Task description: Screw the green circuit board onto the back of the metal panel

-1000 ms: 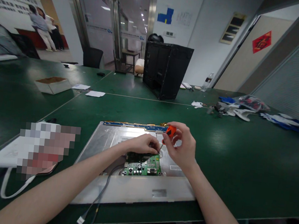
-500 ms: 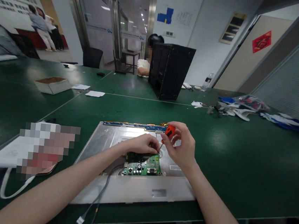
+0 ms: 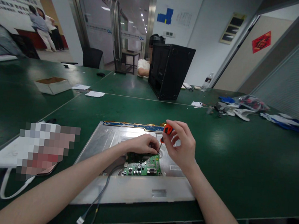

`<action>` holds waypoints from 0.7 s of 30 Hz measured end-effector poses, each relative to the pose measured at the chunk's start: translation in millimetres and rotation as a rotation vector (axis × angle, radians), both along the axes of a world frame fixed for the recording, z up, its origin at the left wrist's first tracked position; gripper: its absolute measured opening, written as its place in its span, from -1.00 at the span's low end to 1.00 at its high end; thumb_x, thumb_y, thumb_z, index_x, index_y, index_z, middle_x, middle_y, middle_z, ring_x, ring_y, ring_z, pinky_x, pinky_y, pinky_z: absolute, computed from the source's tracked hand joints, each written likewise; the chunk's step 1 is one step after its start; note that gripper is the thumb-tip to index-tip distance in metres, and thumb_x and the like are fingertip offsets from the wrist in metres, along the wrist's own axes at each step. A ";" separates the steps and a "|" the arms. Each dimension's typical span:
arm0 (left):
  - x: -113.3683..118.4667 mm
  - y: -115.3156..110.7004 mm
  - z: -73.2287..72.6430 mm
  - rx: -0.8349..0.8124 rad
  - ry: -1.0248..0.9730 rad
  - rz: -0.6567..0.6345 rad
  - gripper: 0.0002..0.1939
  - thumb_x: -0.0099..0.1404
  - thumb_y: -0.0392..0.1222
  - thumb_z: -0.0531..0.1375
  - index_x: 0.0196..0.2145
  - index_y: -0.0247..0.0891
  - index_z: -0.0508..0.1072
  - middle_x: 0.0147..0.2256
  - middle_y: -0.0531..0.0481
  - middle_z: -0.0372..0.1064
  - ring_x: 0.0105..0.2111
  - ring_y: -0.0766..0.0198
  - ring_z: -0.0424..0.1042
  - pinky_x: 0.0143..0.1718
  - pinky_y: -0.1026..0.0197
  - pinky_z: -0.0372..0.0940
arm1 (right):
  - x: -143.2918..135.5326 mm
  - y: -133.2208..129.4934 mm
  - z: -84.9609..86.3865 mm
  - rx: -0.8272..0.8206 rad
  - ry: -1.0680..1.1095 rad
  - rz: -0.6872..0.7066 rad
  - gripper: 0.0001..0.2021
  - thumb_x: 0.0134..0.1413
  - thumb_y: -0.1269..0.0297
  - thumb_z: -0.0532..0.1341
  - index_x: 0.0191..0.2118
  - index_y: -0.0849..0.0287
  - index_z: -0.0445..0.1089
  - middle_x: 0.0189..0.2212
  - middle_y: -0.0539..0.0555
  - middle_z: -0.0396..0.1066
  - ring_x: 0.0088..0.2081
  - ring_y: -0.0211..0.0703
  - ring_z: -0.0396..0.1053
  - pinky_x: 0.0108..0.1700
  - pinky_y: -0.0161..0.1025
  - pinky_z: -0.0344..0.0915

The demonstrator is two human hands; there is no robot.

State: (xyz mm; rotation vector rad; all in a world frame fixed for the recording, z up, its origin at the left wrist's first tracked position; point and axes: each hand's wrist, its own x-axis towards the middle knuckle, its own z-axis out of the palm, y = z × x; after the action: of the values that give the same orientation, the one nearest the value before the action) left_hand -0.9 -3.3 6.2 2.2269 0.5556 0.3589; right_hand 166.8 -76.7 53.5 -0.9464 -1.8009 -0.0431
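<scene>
Item: my right hand [image 3: 185, 143], thumb and fingers closed around the handle of a small screwdriver with an orange-and-black grip [image 3: 168, 129]. Its thin metal shaft slants down to the far right corner of the board; whether the tip is seated in a screw, I cannot tell.

Item: my left hand [image 3: 144, 144], fingers curled and bunched beside that tip, at the board's far edge. Whether they pinch some small part or only steady the board, I cannot tell.

Item: one green printed circuit board with metal sockets [image 3: 146, 166], lying on the silver metal back of a flat rectangular panel [image 3: 98, 144], partly under my left hand.

Item: one narrow blue circuit strip [image 3: 127, 125], along the panel's far edge.

Item: one dark grey cable [image 3: 104, 188], running from beside the board over the panel's near edge, with a white plug [image 3: 80, 220].

Support: a dark green tabletop [image 3: 227, 158].

Hazards, in my judgement: the tip, held at a slant, could slip and scratch the board or jab my left fingertips, which are close by. Uneven pressure could chew a screw head. A loose screw could roll onto the bare metal or under the board. My left forearm, close above the cable, could snag it and tug at the board.
</scene>
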 end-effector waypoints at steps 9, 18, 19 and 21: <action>0.6 0.2 -1.6 -0.044 -0.014 0.007 -0.93 0.14 -0.29 0.22 -0.38 -0.33 0.49 -0.46 0.04 0.41 -0.43 0.34 0.34 -0.38 0.33 0.21 | 0.5 0.6 -1.5 0.026 0.005 -0.056 -0.62 0.07 0.34 0.22 0.03 0.00 0.26 -0.15 0.05 0.21 -0.49 -0.41 0.26 -0.53 -0.35 0.33; -0.3 -0.3 -0.7 -0.049 0.003 0.032 -0.93 0.13 -0.29 0.23 -0.38 -0.32 0.49 -0.46 0.06 0.40 -0.44 0.35 0.35 -0.38 0.34 0.20 | -1.2 -0.1 1.3 -0.033 -0.009 -0.052 -0.63 0.11 0.38 0.14 0.06 0.04 0.23 -0.14 0.08 0.24 -0.48 -0.39 0.26 -0.52 -0.36 0.30; -0.5 -0.3 -0.7 -0.049 0.002 0.035 -0.93 0.13 -0.29 0.23 -0.38 -0.32 0.49 -0.46 0.06 0.41 -0.43 0.35 0.35 -0.38 0.34 0.20 | -1.0 -0.1 1.2 -0.044 -0.002 -0.046 -0.63 0.11 0.38 0.14 0.05 0.06 0.22 -0.15 0.09 0.26 -0.47 -0.37 0.27 -0.52 -0.36 0.29; -0.8 -0.5 -0.5 -0.058 -0.001 0.035 -0.92 0.13 -0.28 0.23 -0.37 -0.32 0.50 -0.45 0.05 0.41 -0.43 0.34 0.35 -0.38 0.34 0.21 | 0.4 0.3 0.7 -0.061 0.014 -0.052 -0.67 0.10 0.34 0.14 0.02 0.10 0.22 -0.20 0.07 0.30 -0.46 -0.34 0.29 -0.52 -0.36 0.27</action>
State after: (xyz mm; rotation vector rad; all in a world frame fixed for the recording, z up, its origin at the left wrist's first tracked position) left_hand -1.6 -3.8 5.7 2.1638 0.5978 0.3575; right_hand 167.2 -76.4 54.2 -1.0342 -1.7736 -0.0146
